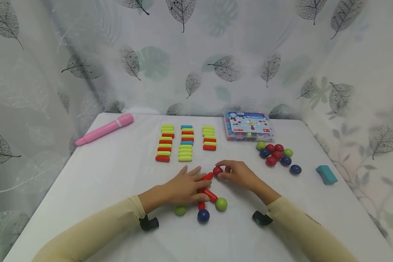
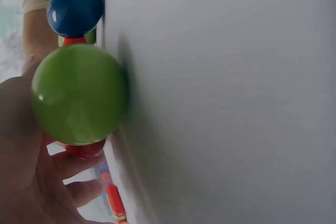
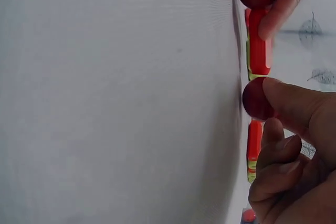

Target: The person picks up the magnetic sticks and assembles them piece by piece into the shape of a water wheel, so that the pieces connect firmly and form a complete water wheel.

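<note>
My left hand (image 1: 183, 187) lies with spread fingers over a joined figure of red rods (image 1: 210, 195) and balls. A green ball (image 1: 221, 204) and a blue ball (image 1: 203, 215) sit on outer rod ends; another green ball (image 1: 180, 210) shows below the palm. The figure's centre is mostly hidden under the fingers. My right hand (image 1: 239, 174) pinches a red ball (image 3: 256, 99) between thumb and fingers, right at the tip of the upper red rod (image 1: 208, 176). In the left wrist view the near green ball (image 2: 79, 94) looms beside the left palm.
Three columns of yellow-green, red and blue rods (image 1: 185, 149) stand behind the hands. A clear parts box (image 1: 249, 126) is at the back right, with loose balls (image 1: 277, 155) before it. A teal block (image 1: 326, 175) lies far right, a pink pen-shaped object (image 1: 104, 130) back left.
</note>
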Available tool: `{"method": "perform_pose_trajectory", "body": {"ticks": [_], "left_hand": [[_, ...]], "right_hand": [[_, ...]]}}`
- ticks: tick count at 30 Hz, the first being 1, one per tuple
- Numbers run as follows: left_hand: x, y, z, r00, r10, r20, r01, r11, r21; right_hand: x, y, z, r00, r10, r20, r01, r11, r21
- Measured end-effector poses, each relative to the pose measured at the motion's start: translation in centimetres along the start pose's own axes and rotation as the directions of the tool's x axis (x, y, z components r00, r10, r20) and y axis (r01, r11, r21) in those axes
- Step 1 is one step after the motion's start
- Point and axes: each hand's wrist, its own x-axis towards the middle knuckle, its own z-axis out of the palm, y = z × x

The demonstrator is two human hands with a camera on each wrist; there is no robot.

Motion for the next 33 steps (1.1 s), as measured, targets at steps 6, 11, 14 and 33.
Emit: {"method": "perform_pose_trajectory", "body": {"ticks": [6,11,14,33], "left_hand": [[-0.5,0.0,0.1,1.0,0.019,-0.001,-0.019,1.0,-0.021],[-1.1,0.1,0.2,1.0,0.001,0.005,-0.002,1.0,0.02],[-2.5,0.4,0.0,0.998,-0.034,-0.05,0.036,0.998,0.046],[-5.7,-1.3,-0.4,0.925,-0.234,-0.299,0.29,0.943,0.162]], "right_hand": [[0.0,-0.1,0.2,1.0,-0.025,0.01,0.025,1.0,0.014],[0.0,0.0,0.2,0.999,-0.036,0.025,0.035,0.999,0.022],[0.1,0.1,0.3,0.999,-0.04,0.03,0.04,0.999,0.007],[-1.4,0.9,-0.8,0.997,0.022,0.079,-0.015,0.996,-0.084]]}}
